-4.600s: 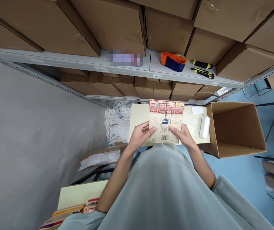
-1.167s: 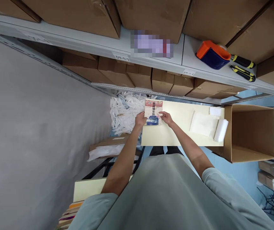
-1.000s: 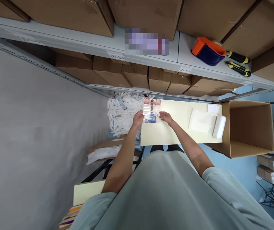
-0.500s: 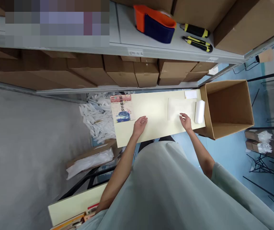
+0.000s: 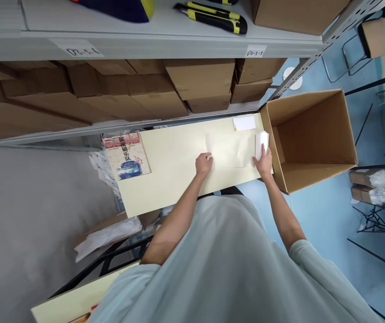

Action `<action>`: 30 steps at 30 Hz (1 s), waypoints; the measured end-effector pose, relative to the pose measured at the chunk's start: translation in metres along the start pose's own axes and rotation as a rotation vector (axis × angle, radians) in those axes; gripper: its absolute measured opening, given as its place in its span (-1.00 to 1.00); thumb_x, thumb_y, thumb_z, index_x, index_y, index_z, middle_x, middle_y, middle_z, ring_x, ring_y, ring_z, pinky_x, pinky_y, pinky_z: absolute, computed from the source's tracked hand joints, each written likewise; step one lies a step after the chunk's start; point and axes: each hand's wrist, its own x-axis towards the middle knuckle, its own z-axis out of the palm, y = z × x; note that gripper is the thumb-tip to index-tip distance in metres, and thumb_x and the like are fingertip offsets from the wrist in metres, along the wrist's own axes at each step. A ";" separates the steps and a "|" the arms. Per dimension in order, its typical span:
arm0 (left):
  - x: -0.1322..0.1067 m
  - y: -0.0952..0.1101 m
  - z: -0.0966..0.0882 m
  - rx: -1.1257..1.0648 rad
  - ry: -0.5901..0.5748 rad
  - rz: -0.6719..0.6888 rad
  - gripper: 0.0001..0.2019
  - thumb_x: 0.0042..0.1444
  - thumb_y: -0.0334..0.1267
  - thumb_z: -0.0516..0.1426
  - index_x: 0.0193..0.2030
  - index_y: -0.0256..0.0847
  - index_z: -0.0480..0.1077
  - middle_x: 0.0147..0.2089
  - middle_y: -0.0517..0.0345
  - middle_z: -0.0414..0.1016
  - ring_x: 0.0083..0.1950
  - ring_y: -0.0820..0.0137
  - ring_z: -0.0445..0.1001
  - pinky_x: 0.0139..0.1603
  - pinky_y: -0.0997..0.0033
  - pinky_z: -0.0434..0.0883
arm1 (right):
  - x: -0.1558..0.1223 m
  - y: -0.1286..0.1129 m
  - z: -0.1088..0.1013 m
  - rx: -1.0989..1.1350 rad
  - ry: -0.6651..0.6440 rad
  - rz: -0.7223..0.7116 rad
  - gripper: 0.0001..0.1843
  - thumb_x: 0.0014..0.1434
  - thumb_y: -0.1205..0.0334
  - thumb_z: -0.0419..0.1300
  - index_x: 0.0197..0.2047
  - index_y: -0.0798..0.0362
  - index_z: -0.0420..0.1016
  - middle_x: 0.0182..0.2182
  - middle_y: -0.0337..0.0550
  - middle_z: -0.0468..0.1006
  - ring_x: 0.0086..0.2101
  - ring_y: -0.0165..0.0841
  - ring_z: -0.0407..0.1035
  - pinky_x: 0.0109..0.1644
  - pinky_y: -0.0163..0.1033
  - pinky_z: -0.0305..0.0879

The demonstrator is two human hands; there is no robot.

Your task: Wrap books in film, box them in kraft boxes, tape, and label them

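A roll of translucent white plastic [image 5: 260, 138] sits at the right end of the cream tabletop [image 5: 175, 148]. My right hand [image 5: 264, 163] is on the roll's near end, with thumb and fingers to either side of it. From the roll a thin see-through plastic sheet [image 5: 231, 152] runs left across the table. Its left edge is pinched in the closed fingers of my left hand [image 5: 204, 164]. An illustrated book [image 5: 127, 157] with a red, white and blue cover lies flat at the table's left end, apart from both hands.
A small white card stack [image 5: 244, 123] lies behind the roll. An open cardboard box [image 5: 313, 139] adjoins the table's right end. Above the far edge, a metal shelf [image 5: 179, 47] holds cartons [image 5: 199, 80] and yellow-black utility knives [image 5: 216, 18]. A second tabletop [image 5: 78, 296] is at lower left.
My left hand has closed on the sheet's left edge. My right hand has moved onto the roll, and the sheet now reaches farther from it. The view has shifted right and closer.
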 end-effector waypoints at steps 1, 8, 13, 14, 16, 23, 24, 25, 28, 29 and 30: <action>0.000 -0.001 0.000 0.011 0.015 -0.023 -0.69 0.22 -0.37 0.26 0.05 -0.26 0.75 0.06 -0.19 0.75 0.13 -0.07 0.70 0.39 -0.11 0.55 | 0.001 0.001 -0.001 0.003 -0.002 0.004 0.03 0.41 0.10 0.31 0.78 0.02 -0.05 0.66 0.46 0.05 0.55 0.31 0.17 0.52 0.38 0.31; -0.039 -0.035 -0.074 0.058 0.217 -0.108 -0.68 0.24 -0.37 0.19 0.01 -0.18 0.75 0.05 -0.06 0.79 0.04 0.07 0.72 0.27 0.09 0.59 | -0.016 -0.021 -0.004 0.036 -0.007 -0.165 -0.02 0.45 0.13 0.12 0.79 0.06 -0.17 0.60 0.36 0.21 0.55 0.21 0.18 0.55 0.38 0.31; -0.073 -0.080 -0.146 0.129 0.403 -0.204 -0.73 0.23 -0.33 0.20 -0.04 -0.15 0.73 0.03 -0.07 0.77 -0.01 0.04 0.71 0.27 0.05 0.58 | -0.057 -0.065 0.023 0.107 -0.161 -0.330 -0.10 0.54 0.03 0.05 0.80 -0.03 -0.15 0.66 0.24 0.14 0.59 0.20 0.11 0.59 0.37 0.28; -0.077 -0.088 -0.154 0.149 0.428 -0.221 -0.74 0.22 -0.34 0.21 -0.06 -0.15 0.73 0.00 -0.06 0.77 -0.03 0.04 0.71 0.27 0.05 0.58 | -0.064 -0.073 0.029 0.120 -0.197 -0.336 -0.12 0.55 0.02 0.05 0.80 -0.06 -0.12 0.67 0.22 0.12 0.59 0.20 0.11 0.59 0.38 0.27; -0.082 -0.102 -0.164 0.188 0.454 -0.244 -0.75 0.20 -0.35 0.22 -0.07 -0.16 0.72 -0.03 -0.05 0.76 -0.04 0.05 0.71 0.28 0.04 0.58 | -0.073 -0.084 0.039 0.139 -0.264 -0.329 -0.13 0.55 0.00 0.07 0.79 -0.10 -0.08 0.68 0.20 0.11 0.59 0.22 0.12 0.56 0.42 0.29; -0.075 -0.116 -0.162 0.260 0.438 -0.256 -0.67 0.21 -0.37 0.18 0.04 -0.21 0.69 0.11 -0.15 0.72 -0.02 0.03 0.70 0.38 -0.04 0.54 | -0.070 -0.068 0.038 0.173 -0.304 -0.232 -0.10 0.54 -0.04 0.06 0.78 0.04 -0.09 0.63 0.31 0.17 0.53 0.19 0.25 0.48 0.34 0.45; -0.073 -0.116 -0.161 0.269 0.435 -0.247 -0.66 0.21 -0.38 0.17 0.05 -0.21 0.69 0.12 -0.15 0.71 -0.01 0.02 0.70 0.39 -0.05 0.53 | -0.068 -0.057 0.032 0.180 -0.251 -0.216 -0.14 0.56 -0.01 0.00 0.77 0.07 -0.08 0.62 0.32 0.19 0.53 0.15 0.25 0.51 0.32 0.43; -0.071 -0.116 -0.161 0.279 0.432 -0.237 -0.65 0.20 -0.38 0.16 0.05 -0.20 0.69 0.13 -0.15 0.71 0.00 0.01 0.70 0.39 -0.06 0.53 | -0.065 -0.045 0.025 0.184 -0.184 -0.204 -0.19 0.58 0.02 -0.07 0.76 0.10 -0.06 0.61 0.32 0.20 0.55 0.11 0.23 0.55 0.29 0.38; -0.069 -0.114 -0.161 0.312 0.426 -0.211 -0.62 0.17 -0.40 0.16 0.06 -0.21 0.69 0.14 -0.17 0.69 0.03 -0.01 0.70 0.42 -0.09 0.51 | -0.055 -0.009 0.002 0.161 0.016 -0.199 -0.24 0.62 0.02 -0.15 0.73 0.17 0.00 0.59 0.38 0.23 0.59 0.07 0.15 0.64 0.28 0.24; -0.069 -0.114 -0.162 0.323 0.423 -0.210 -0.62 0.17 -0.40 0.16 0.07 -0.22 0.69 0.15 -0.17 0.69 0.04 -0.01 0.70 0.42 -0.09 0.51 | -0.051 0.002 -0.004 0.140 0.050 -0.201 -0.23 0.62 -0.03 -0.11 0.73 0.15 0.02 0.59 0.39 0.22 0.59 0.10 0.14 0.63 0.31 0.25; -0.068 -0.113 -0.162 0.338 0.420 -0.212 -0.61 0.17 -0.41 0.15 0.08 -0.22 0.69 0.16 -0.18 0.68 0.04 -0.01 0.70 0.42 -0.08 0.51 | -0.047 0.011 -0.008 0.111 0.065 -0.201 -0.21 0.61 -0.09 -0.04 0.73 0.11 0.03 0.59 0.39 0.21 0.59 0.14 0.14 0.59 0.34 0.29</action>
